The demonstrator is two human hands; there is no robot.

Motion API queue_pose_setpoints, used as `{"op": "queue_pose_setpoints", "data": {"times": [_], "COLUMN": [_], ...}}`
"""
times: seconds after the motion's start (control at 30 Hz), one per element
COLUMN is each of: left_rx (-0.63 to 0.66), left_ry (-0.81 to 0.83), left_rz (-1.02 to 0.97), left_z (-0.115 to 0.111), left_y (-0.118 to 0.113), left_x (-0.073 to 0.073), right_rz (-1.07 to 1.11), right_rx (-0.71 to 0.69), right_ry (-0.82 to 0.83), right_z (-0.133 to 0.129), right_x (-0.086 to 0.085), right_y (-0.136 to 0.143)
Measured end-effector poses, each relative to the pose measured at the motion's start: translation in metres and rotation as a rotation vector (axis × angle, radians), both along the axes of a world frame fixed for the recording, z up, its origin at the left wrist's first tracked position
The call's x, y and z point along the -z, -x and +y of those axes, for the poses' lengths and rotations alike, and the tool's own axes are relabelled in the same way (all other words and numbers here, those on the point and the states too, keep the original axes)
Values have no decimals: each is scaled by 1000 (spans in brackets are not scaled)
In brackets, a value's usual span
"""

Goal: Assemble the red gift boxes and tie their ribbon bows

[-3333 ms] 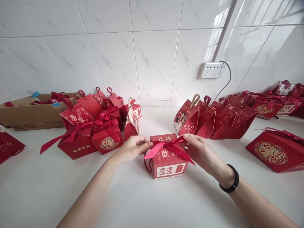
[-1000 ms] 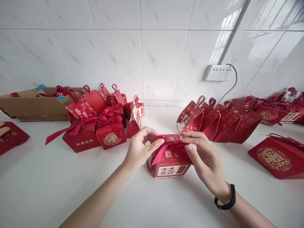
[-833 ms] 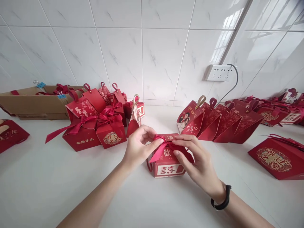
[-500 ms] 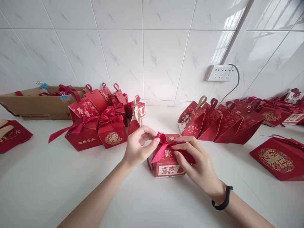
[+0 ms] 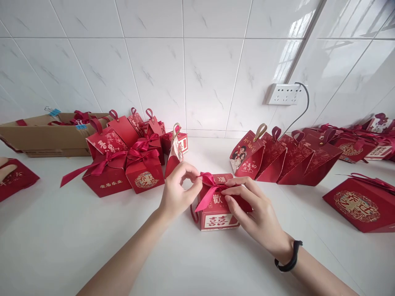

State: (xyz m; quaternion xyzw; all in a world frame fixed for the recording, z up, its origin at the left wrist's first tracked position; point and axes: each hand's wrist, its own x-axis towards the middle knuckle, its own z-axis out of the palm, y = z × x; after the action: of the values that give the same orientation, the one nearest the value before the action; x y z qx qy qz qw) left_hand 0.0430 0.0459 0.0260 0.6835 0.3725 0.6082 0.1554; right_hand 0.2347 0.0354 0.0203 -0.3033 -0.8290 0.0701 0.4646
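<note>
A small red gift box with white panels and gold-white characters stands on the white table in front of me. A dark pink ribbon is tied in a bow on its top. At the box's left, my left hand pinches the bow's left loop between thumb and fingertips. My right hand rests over the right side of the box, its fingertips closed on the ribbon near the knot. That hand covers the bow's right part. A black band circles my right wrist.
Several finished-looking red boxes with bows and handles stand at left, beside a cardboard box. A row of red boxes stands at right, another box nearer. Another person's fingers touch a box at far left. A power strip hangs on the wall.
My left hand has drawn the bow's left loop slightly left, and the loop looks longer and flatter. My right hand stays nearly in place on the ribbon.
</note>
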Motion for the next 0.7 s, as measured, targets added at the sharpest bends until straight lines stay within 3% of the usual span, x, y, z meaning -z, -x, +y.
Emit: {"op": "queue_pose_setpoints", "data": {"times": [0.1,0.27,0.43,0.6,0.7], "left_rx": [-28,-69,85,306,268], "left_ry": [-112,-35,96,304,409], "left_rz": [89,23,-56,-189,-227], "left_z": [3,0,-4,1,4], "left_y": [0,-1,5,14,17], "left_x": [4,5,4,2,-1], "right_rz": [-4,4,119,346,275], "right_rx": [-2,-9,-10,137,91], "right_ry": [11,33,110,416,673], "right_z": [0,-2,0,10,16], "right_x": [0,1,0,-13,-17], "right_y": [-1,-1,-5,-18,-21]}}
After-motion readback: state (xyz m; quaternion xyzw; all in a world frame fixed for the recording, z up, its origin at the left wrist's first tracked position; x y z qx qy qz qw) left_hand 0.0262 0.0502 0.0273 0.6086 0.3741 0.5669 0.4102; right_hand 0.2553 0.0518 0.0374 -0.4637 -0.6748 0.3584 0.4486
